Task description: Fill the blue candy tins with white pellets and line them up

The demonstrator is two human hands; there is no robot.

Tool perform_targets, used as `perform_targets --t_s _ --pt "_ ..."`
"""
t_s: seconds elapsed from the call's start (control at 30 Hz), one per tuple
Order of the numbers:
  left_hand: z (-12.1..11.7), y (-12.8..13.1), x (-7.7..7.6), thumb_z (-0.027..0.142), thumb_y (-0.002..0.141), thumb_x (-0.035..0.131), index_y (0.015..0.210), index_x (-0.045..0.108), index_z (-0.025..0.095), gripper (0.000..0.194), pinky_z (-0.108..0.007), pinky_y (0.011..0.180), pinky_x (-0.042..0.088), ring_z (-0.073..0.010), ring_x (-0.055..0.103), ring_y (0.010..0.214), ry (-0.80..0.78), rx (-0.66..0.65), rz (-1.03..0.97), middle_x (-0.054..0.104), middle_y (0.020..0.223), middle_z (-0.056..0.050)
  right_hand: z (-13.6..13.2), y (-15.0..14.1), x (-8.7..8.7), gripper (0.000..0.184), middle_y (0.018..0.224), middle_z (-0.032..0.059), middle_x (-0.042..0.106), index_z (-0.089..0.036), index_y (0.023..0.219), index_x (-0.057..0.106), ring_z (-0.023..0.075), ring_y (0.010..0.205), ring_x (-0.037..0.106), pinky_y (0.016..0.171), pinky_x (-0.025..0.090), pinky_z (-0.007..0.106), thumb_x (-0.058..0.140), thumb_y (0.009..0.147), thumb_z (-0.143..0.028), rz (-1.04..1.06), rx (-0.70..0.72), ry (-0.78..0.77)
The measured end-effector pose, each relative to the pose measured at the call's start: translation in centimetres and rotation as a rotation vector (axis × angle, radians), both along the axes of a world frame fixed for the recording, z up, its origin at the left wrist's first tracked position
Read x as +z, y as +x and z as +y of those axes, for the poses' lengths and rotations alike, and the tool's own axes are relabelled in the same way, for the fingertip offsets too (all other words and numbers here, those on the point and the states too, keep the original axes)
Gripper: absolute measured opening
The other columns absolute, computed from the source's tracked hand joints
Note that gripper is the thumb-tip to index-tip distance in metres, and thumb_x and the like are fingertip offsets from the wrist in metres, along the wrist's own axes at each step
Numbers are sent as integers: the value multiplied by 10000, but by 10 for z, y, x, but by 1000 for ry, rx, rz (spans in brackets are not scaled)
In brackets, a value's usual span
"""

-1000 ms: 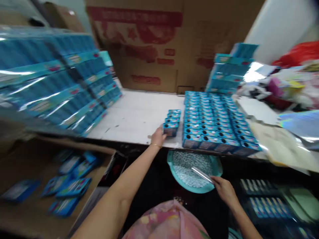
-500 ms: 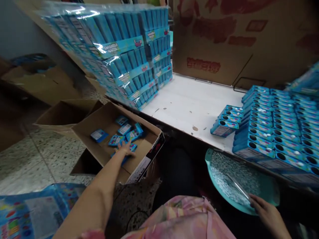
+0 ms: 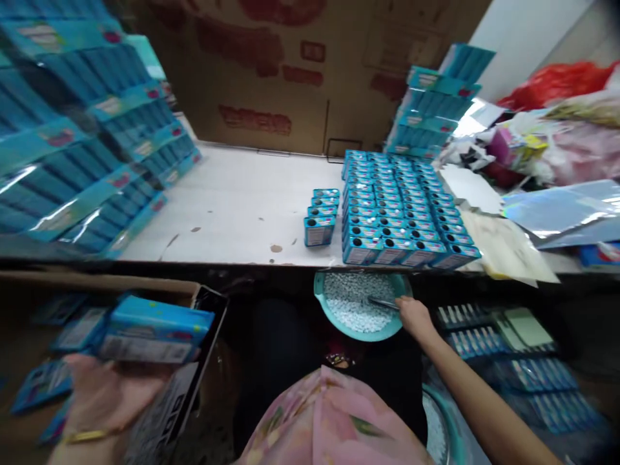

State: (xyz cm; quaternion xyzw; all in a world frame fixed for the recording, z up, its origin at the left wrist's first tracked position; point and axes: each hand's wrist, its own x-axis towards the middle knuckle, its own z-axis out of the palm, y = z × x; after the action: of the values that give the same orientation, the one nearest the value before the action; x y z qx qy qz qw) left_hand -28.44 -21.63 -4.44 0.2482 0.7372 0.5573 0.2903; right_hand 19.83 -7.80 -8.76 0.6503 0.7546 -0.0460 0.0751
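My left hand [image 3: 113, 394], palm up and blurred, carries a blue candy box [image 3: 157, 326] on its fingers above the open carton. It may be more than one box; motion blur hides this. More blue boxes [image 3: 80, 328] lie loose inside the carton [image 3: 179, 290]. My right hand [image 3: 414, 318] grips the handle of a metal scoop [image 3: 382, 302], whose far end rests in small white candies [image 3: 356, 310]. A turquoise basin [image 3: 363, 336] below the table edge holds those candies.
On the white table [image 3: 237, 213] stand a short row of blue boxes [image 3: 320, 229] and a large block of boxes [image 3: 382, 248] with round holes on top. Wrapped stacks [image 3: 62, 142] rise at left. A cardboard sheet [image 3: 271, 77] stands behind. Another basin [image 3: 453, 420] sits lower right.
The view has swung right. My left hand has come up from among the loose boxes with a blue candy box on it. My right hand still holds the scoop in the basin.
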Motion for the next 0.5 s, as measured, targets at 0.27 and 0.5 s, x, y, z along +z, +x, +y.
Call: perform_targets --t_s 0.27,0.5 --pt "55 152 -18 489 598 602 1044 519 237 519 -438 722 505 -281 583 933 -64 -630 -377 628 1025 -69 30 -51 -50 357 1073 104 599 -170 1049 586 175 995 538 801 403 263 345 792 -113 243 -99 -51" --pt "97 183 -28 394 598 636 985 509 151 475 -378 846 438 -209 572 909 33 -779 85 622 952 -63 36 -29 -67 323 1074 71 607 -138 1032 604 123 989 536 828 389 196 376 804 -164 547 -85 -95"
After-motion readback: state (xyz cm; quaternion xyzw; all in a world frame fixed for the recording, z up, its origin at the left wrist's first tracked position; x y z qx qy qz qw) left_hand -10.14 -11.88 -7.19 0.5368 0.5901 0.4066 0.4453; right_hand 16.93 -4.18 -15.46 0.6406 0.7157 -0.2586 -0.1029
